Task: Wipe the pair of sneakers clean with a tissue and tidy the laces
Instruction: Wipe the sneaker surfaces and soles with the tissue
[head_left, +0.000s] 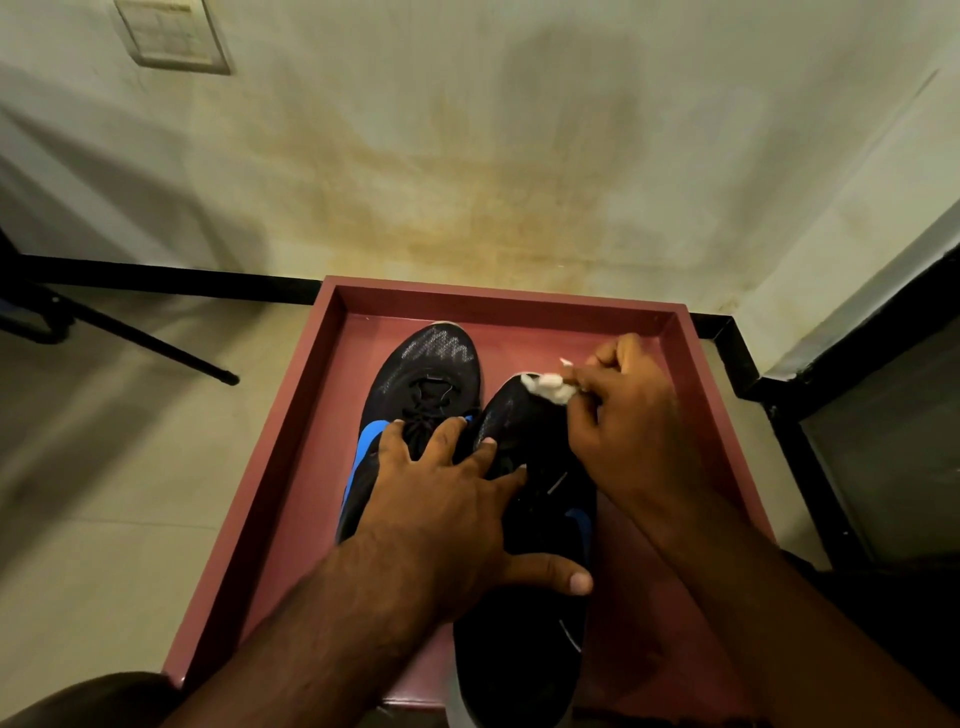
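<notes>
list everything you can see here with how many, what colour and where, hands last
sneakers: two, black with blue side marks, side by side in the tray
tray: one, dark red, on the floor against the wall
tissue: one, white, crumpled, at the right sneaker's toe
switch plate: one, pale, wall, upper left
black metal leg: one, floor at left
left hand: spread over both sneakers
right hand: fingers pinch the tissue

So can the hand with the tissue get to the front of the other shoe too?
Probably yes. The right hand holds the tissue at one shoe's tip, and the other shoe's front lies uncovered right beside it.
</notes>
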